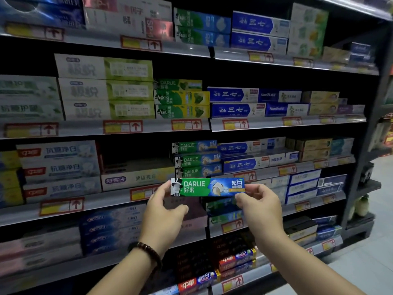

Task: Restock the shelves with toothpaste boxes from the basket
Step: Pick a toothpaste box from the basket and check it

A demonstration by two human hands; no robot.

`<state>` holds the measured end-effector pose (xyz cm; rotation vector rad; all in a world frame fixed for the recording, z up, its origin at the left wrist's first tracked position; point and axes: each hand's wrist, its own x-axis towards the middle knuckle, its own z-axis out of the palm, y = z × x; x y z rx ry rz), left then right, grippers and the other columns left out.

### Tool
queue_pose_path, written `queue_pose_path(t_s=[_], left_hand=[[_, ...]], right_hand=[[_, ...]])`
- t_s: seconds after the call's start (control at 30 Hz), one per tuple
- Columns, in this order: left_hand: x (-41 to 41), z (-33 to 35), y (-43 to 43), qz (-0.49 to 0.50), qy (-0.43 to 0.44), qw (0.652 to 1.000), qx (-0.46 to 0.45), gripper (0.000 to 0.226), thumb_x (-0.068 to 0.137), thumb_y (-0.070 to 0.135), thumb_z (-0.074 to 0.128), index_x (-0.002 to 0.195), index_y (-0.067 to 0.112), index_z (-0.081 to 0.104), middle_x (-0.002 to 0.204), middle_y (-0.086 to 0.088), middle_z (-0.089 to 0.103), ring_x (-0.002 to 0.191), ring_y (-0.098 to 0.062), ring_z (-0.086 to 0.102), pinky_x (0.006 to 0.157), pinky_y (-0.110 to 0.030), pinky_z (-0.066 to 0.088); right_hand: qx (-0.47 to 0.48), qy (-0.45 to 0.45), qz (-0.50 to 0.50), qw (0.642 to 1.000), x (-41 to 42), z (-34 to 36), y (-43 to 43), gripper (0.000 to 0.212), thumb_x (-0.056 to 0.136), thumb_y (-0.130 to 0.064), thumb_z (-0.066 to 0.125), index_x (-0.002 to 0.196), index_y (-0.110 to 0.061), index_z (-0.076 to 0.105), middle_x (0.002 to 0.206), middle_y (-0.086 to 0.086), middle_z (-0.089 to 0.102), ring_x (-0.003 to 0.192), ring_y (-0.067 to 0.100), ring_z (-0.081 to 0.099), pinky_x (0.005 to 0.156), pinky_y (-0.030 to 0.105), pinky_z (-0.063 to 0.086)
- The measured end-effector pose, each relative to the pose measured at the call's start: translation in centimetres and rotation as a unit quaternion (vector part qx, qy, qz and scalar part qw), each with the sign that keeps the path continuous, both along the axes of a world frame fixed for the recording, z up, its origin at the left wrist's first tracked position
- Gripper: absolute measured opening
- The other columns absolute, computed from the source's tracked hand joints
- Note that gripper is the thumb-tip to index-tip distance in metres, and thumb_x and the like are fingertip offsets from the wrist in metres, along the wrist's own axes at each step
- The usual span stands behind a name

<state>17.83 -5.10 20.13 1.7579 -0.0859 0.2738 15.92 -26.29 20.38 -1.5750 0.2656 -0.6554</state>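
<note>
Left hand point(163, 206): we pinch the left end of the toothpaste box point(207, 187), thumb on its front edge, fingers curled underneath.
Right hand point(260, 204): we pinch the lower right corner between thumb and fingertips; the two hands are apart, one at each end.
Toothpaste box: centre of frame, held level, printed face toward us, in the air before the shelves, not yet resting on one.
Reason for grip: we judge that the end holds keep the box straight and its label outward for sliding in.
Matching stack point(196, 159): three boxes of the same green-and-blue print, just above the held box; we take this for the likely slot.
Shelf rail point(297, 167): right of centre, carrying red-framed price tags.
Bracelet point(146, 251): dark beads on the left wrist, lower centre.
Hidden: the basket is out of view; the boxes behind our hands are covered.
Hard to read: the upper-left boxes and the tags are blurred. The shelf depths are dark, so we cannot tell what room remains behind the stack.
</note>
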Motion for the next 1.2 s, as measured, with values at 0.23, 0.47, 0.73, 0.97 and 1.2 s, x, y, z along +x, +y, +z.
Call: queue_pose_path(t_s=[0.23,0.47,0.73,0.97,1.2], left_hand=[[3.8,1.5,-0.4,0.017,-0.023,1.000,-0.013,0.075,0.093,0.009,0.073,0.153,0.041,0.043,0.156,0.011,0.043,0.062,0.010,0.062,0.060,-0.034,0.062],[7.7,2.0,-0.8,0.007,-0.040,0.999,-0.011,0.075,0.094,0.012,0.072,0.154,0.044,0.040,0.156,0.011,0.042,0.067,-0.007,0.058,0.061,-0.037,0.061],[12.2,3.4,-1.2,-0.017,-0.076,0.997,-0.017,0.078,0.095,0.016,0.073,0.157,0.043,0.035,0.149,0.011,0.043,0.095,-0.008,0.063,0.060,-0.017,0.053],[15.5,3.6,-1.5,-0.008,-0.073,0.997,0.013,0.085,0.093,0.022,0.075,0.161,0.039,0.027,0.154,-0.001,0.041,0.111,-0.014,0.051,0.071,-0.021,0.046],[16.5,3.4,-2.0,-0.007,-0.063,0.996,0.069,0.090,0.095,0.026,0.074,0.165,0.029,0.018,0.164,-0.003,0.034,0.087,0.000,0.049,0.080,-0.023,0.042]], right_hand=[[-0.022,0.000,0.000,1.000,4.5,0.8,0.0,0.018,0.090,-0.012,0.078,0.102,-0.023,0.069,0.095,-0.001,0.077,0.082,0.020,0.072,0.076,0.046,0.060],[-0.034,-0.011,-0.006,0.999,9.2,1.6,0.2,0.023,0.089,-0.016,0.077,0.108,-0.024,0.066,0.098,-0.003,0.072,0.089,0.017,0.068,0.069,0.033,0.051],[-0.036,-0.022,0.015,0.999,14.5,4.0,-0.1,0.035,0.091,-0.017,0.076,0.120,-0.027,0.061,0.115,-0.008,0.069,0.103,0.019,0.067,0.095,0.051,0.058],[-0.040,-0.013,0.066,0.997,17.8,5.0,-0.9,0.040,0.091,-0.004,0.068,0.125,-0.023,0.058,0.119,-0.005,0.066,0.103,0.016,0.063,0.082,0.037,0.055],[-0.068,0.013,0.084,0.994,19.9,4.9,-1.3,0.061,0.088,0.003,0.061,0.143,-0.020,0.053,0.136,-0.001,0.060,0.114,0.022,0.061,0.097,0.046,0.057]])
